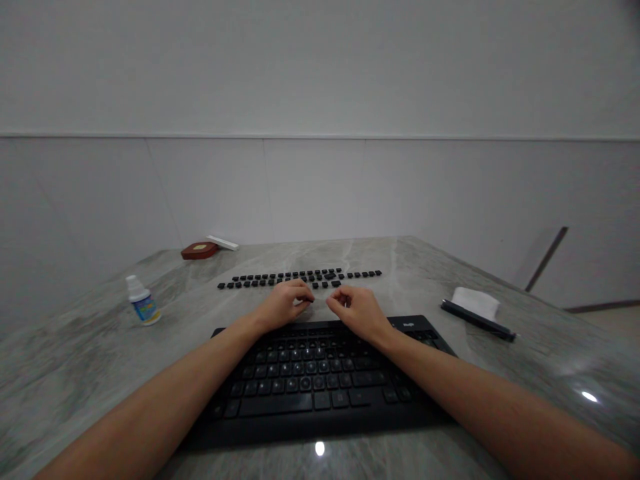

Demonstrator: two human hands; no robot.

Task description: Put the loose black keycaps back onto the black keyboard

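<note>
A black keyboard [280, 403] lies on the table in front of me, with bare switch spots showing in its upper rows and keys along the bottom. Above its far edge my left hand [287, 303] has its fingers curled, thumb close to the index finger. A small dark spot shows at these fingertips, too small to name. Beside it, a short gap away, my right hand [357, 310] is bent into a pinch, its fingertips partly hidden. Just beyond both hands, loose black keycaps [260, 283] stand in rows on the tabletop.
A white spray bottle [143, 303] with a blue label stands at left. Farther back lie a reddish-brown case [199, 251] and a white flat strip [223, 243]. To the right, a dark pen-like tool [477, 321] lies against a white cloth [477, 302]. The marble-patterned table [65, 353] meets a wall.
</note>
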